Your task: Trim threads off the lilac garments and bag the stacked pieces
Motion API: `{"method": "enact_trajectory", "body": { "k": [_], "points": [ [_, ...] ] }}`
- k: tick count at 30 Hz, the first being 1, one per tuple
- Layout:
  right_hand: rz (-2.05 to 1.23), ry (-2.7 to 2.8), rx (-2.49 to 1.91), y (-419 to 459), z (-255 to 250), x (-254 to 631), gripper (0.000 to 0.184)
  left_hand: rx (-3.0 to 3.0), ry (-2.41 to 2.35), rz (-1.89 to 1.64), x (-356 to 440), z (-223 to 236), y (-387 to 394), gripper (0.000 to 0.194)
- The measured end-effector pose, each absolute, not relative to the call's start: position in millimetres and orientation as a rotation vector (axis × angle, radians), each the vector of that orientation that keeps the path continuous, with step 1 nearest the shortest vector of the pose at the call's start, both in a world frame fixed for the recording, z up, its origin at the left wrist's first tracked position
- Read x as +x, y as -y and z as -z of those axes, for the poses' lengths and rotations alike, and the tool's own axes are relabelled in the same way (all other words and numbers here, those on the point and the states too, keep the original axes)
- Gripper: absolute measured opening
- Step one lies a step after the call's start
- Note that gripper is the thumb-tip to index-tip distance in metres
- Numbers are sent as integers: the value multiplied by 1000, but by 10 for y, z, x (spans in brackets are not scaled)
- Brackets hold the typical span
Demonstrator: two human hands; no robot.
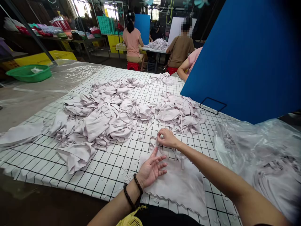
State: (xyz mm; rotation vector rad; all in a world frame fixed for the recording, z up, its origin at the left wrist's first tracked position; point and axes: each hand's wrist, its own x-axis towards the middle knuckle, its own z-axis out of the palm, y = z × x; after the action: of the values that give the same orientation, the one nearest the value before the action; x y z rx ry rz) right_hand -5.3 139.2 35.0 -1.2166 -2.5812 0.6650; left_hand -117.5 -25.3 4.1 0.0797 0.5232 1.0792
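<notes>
A pale grey-lilac cloth piece (178, 185) with a wavy lower edge lies flat on the table in front of me. At its upper edge my right hand (167, 138) is closed in a pinch on a thin cloth strap (153, 142), which loops out to the left of the fingers. A small pale round item (161, 136) shows at that hand's fingers; I cannot tell whether it is a ring. My left hand (151, 171) is palm up over the cloth's left side, fingers spread, holding nothing visible. Two dark bead bracelets (133, 196) circle the left wrist.
A large heap of like cloth (105, 116) spreads across the left of the grid-patterned table cover (105, 182); a smaller heap (178, 111) lies ahead. A blue board (242, 62) stands right, above a clear plastic bag (232, 138) of cloth. Several people sit beyond.
</notes>
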Motion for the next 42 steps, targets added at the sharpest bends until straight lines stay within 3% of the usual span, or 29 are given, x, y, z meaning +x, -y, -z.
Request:
{"method": "enact_trajectory", "body": {
  "k": [5,13,17,24,29,33,38,42],
  "points": [
    [-1696,2291,-1163,-1638,-579,108,32,88,-523,-1075,-1177,-34,252,71],
    [-2177,1679,-1022,-1712,-873,280,30,91,-527,-1060,-1183,-14,248,72],
    [-2186,1406,-1020,-1562,-918,269,22,102,-532,-1063,-1182,-21,239,70],
    [-2206,1297,-1053,-1000,-745,145,31,382,-788,-1222,-1148,-188,252,62],
    [-2233,1145,-1034,-768,-621,71,28,655,-1114,-1251,-1135,-305,184,43],
    [-2145,1218,-1127,-774,-583,104,33,634,-1141,-1179,-1162,-285,126,39],
    [-2004,1567,-1258,-807,-523,240,27,590,-1109,-1136,-1219,-234,128,40],
    [-1933,1663,-1303,-774,-494,299,27,903,-1270,-987,-1294,-241,177,41]
  ]
}}
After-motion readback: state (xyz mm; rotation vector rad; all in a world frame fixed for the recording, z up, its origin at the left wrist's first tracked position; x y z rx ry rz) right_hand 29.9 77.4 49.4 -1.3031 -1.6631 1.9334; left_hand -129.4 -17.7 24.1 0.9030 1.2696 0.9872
